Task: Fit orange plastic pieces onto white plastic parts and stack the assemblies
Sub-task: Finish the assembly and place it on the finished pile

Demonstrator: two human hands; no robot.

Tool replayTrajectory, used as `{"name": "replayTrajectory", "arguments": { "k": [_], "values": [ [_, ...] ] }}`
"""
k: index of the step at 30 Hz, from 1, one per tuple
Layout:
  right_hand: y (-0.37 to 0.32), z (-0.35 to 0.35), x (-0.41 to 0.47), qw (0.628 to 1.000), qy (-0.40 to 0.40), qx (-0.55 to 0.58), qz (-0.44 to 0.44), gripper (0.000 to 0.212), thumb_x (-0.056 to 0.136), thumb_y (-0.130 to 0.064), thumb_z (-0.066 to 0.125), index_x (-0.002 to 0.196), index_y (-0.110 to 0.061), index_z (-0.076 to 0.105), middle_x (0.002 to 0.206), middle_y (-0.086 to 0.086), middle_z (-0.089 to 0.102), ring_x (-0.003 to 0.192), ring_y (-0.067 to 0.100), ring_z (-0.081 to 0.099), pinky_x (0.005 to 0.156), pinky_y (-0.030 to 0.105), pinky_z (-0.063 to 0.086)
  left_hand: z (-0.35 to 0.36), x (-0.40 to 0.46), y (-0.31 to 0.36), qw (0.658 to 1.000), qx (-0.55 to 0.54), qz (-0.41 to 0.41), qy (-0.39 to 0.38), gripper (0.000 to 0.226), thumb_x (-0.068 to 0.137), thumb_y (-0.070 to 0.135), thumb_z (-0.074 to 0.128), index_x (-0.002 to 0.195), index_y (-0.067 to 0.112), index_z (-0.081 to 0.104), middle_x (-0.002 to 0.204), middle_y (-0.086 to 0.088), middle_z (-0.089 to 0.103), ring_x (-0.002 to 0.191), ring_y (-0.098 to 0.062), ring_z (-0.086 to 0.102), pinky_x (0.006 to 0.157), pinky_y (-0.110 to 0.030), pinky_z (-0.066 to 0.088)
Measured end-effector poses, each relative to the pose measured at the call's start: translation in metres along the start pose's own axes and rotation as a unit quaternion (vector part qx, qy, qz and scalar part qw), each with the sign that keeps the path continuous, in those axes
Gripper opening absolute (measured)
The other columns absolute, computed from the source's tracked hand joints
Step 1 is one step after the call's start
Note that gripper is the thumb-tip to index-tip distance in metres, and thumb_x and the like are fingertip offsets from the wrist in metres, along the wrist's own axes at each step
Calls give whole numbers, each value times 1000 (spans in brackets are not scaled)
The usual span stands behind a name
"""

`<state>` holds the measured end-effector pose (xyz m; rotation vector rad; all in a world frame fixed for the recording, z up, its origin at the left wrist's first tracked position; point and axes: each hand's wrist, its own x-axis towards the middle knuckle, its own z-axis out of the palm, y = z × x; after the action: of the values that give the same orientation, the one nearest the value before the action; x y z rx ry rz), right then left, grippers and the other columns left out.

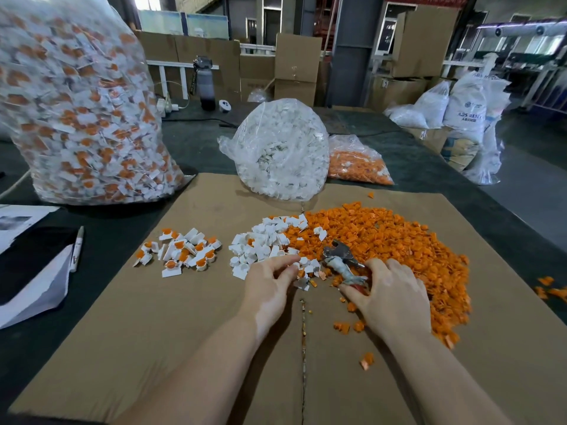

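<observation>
Left hand (270, 280) pinched a white part (296, 266); right hand (389, 289) gripped pliers (343, 262). Seating each orange piece (383, 234) squarely was advisable.

You are getting one view only, from the camera on your head. It is looking forward and down over the cardboard sheet (153, 348), close enough that your forearms are entering from the bottom edge. Being wide-angle, it is also taking in the bags (76, 102) at the table's far side and the warehouse beyond, bending lines near the edges.
</observation>
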<state>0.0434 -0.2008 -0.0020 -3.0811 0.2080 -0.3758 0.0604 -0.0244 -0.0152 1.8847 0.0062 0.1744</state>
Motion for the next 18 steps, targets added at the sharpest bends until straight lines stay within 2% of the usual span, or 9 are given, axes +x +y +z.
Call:
{"name": "replayTrajectory", "arguments": {
  "k": [2,4,6,8,12,18],
  "values": [
    [-2,3,1,999,-7,-38,-1,65,83,-71,39,131,-26,45,125,-2,50,118,18,44,97,31,34,-1,0,-2,1000,7,6,-4,25,94,14,54,115,14,67,115,5,62,103,2,47,71,12,28],
    [-6,5,-2,999,16,-43,-7,65,87,-65,39,135,-21,46,130,5,51,122,24,44,104,39,30,-2,0,-4,1000,16,10,-4,25,94,16,53,115,16,67,117,4,63,103,2,48,73,11,29],
    [-10,7,-6,994,104,20,-27,56,89,-51,46,126,-10,58,120,15,60,113,33,54,99,50,37,-2,0,-5,1000,18,12,-2,24,94,16,54,115,16,67,116,3,64,100,0,51,73,9,31],
    [-17,8,-13,979,182,82,-48,52,93,-47,47,117,-5,64,110,17,64,104,35,60,91,50,44,-2,0,-5,1000,16,11,-2,25,93,16,55,115,15,67,114,1,66,96,-2,54,72,7,33],
    [-32,10,-25,965,207,115,-109,50,91,-43,38,113,-8,66,108,11,65,101,29,61,90,46,46,-1,1,-4,1000,-1,8,-5,24,92,13,56,113,12,68,107,-3,68,84,0,57,69,4,36],
    [-42,16,-17,964,206,81,-145,46,92,-37,35,108,-9,68,102,10,66,95,29,62,90,46,46,0,1,-6,1000,-1,7,-11,22,92,13,57,112,14,67,100,9,63,80,15,53,69,7,33]
  ]
}}
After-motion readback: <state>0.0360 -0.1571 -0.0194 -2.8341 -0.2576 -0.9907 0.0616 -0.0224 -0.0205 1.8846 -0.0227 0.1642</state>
